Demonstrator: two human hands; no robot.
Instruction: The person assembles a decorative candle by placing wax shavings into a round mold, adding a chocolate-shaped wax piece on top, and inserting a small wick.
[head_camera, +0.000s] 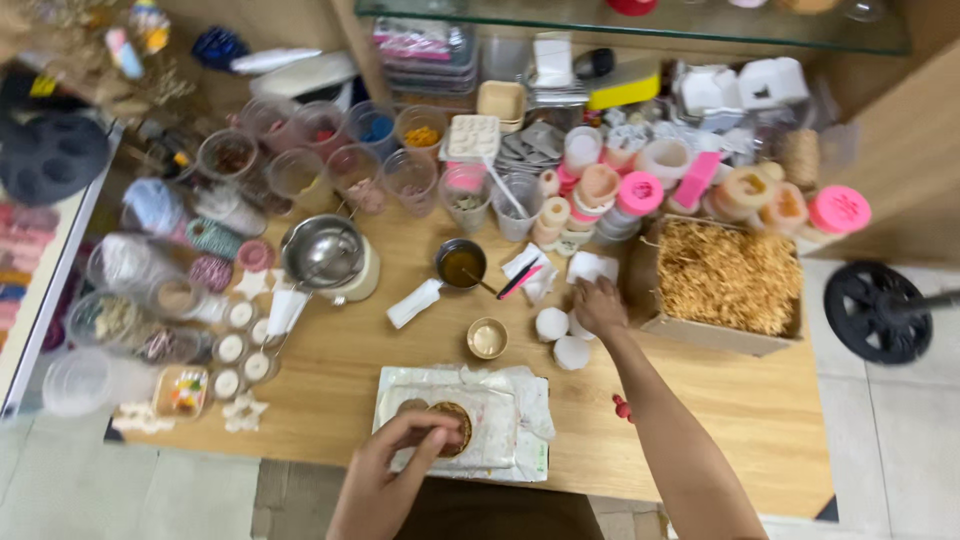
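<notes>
My left hand (395, 465) reaches to a round brown-rimmed tin (452, 425) that sits on a white plastic-wrapped pad (500, 410) near the table's front edge; thumb and fingers pinch over the tin's left rim. My right hand (598, 305) stretches across the wooden table (330, 370) and rests, fingers down, by several small white round candles (552, 324) and a white paper scrap (592, 266). A small gold tin (487, 338) with pale wax stands between both hands. Whether the right hand grips anything is hidden.
A cardboard box of straw-like shreds (725, 275) sits right of my right hand. A small pot of brown liquid (461, 264), a steel pot (322, 252) and many plastic cups (410, 175) crowd the back. Jars and tealights (230, 348) fill the left. A black round stand (877, 310) is on the floor.
</notes>
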